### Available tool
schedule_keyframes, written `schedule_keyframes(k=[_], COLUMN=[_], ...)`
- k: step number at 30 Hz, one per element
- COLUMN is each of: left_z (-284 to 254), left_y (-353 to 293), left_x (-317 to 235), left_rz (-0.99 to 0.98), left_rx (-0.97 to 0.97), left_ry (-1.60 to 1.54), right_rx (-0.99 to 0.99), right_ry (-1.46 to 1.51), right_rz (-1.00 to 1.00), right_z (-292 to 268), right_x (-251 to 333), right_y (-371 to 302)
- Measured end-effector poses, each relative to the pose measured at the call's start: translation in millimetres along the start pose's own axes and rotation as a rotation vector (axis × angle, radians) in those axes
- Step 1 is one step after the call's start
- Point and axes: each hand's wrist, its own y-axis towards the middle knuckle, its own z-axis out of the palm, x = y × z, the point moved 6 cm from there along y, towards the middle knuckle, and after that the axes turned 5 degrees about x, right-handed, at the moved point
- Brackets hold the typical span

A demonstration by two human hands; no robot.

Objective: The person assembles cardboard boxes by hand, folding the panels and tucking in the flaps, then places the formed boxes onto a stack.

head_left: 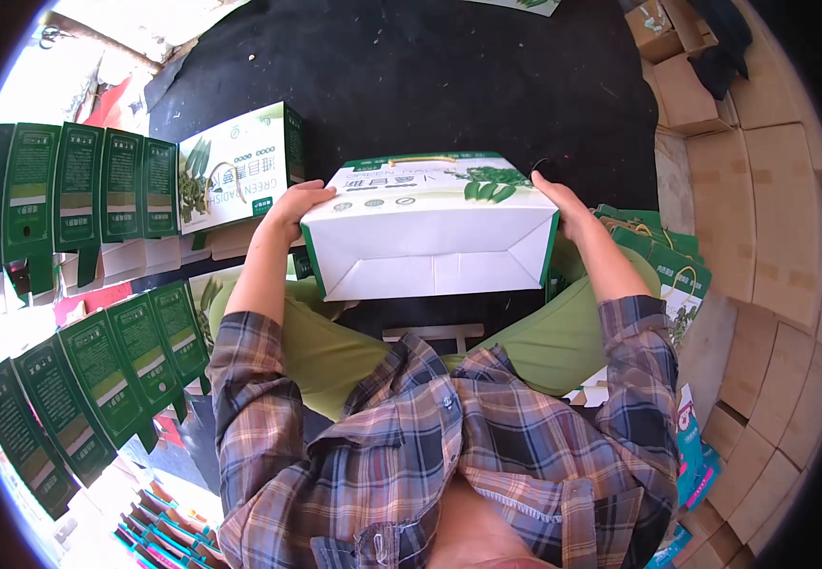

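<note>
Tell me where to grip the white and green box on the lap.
Probably best by its two short ends, one hand from each side. The box lies wide across the lap, white bottom panel toward the person; the left hand and right hand already clasp those ends.

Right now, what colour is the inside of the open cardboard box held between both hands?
Plain white inside the open cardboard box, with green edges; the head view shows it.
</note>
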Motion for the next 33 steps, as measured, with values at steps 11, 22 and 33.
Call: schedule_keyframes(k=[11, 22, 33], left_z=[-11.1, -22.0, 8.7], left_y=[4.3, 34.7, 4.9], left_x=[-4.5, 43.6, -10.6], left_rz=[0.207, 0.085, 0.299], left_rx=[-0.022, -0.003, -0.087], left_ry=[-0.333, -0.093, 0.159], right_rx=[-0.153, -0.074, -0.32], right_ry=[0.151, -0.11, -0.364], right_rz=[-0.294, -0.157, -0.448], right_z=[-3.1, -8.4, -17.9], right_x=[46.6, -4.0, 28.3], right_y=[-25.3, 18.8, 3.3])
